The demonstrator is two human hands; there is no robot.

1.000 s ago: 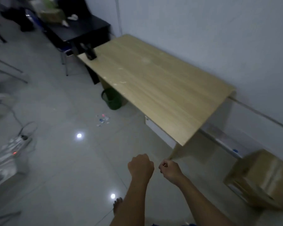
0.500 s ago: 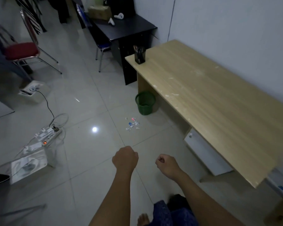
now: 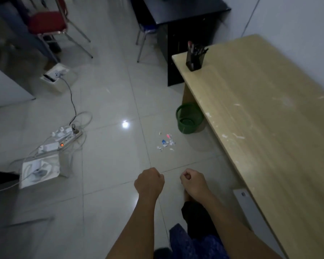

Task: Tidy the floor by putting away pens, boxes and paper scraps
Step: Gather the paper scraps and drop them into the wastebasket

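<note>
Low in the view, over the pale glossy tiled floor (image 3: 105, 101), two bare forearms reach forward, each ending in a fist. The left hand (image 3: 149, 181) has its fingers curled tight and holds nothing that can be seen. The right hand (image 3: 192, 181) is curled the same way, thumb tucked against the knuckles — whether anything small sits inside it cannot be told.

Ahead of both hands, well apart from them, a small scatter of torn paper scraps (image 3: 166, 142) lies on the tiles — white bits with one pink and one blue piece among them. Just beyond the scraps stands a round green plastic wastebasket (image 3: 189, 118), partly tucked under the edge of a long light wooden desk (image 3: 266, 118) that runs along the right side by the wall. Near the desk's far corner stands a black mesh pen holder (image 3: 194, 57) with pens sticking out of it.

To the left, a white power strip (image 3: 65, 136) with several plugs and a lit red switch lies on the floor among loose cables. A red-cushioned metal-framed chair (image 3: 49, 22) stands at the far left, and a black desk (image 3: 183, 14) sits behind the wooden one.
</note>
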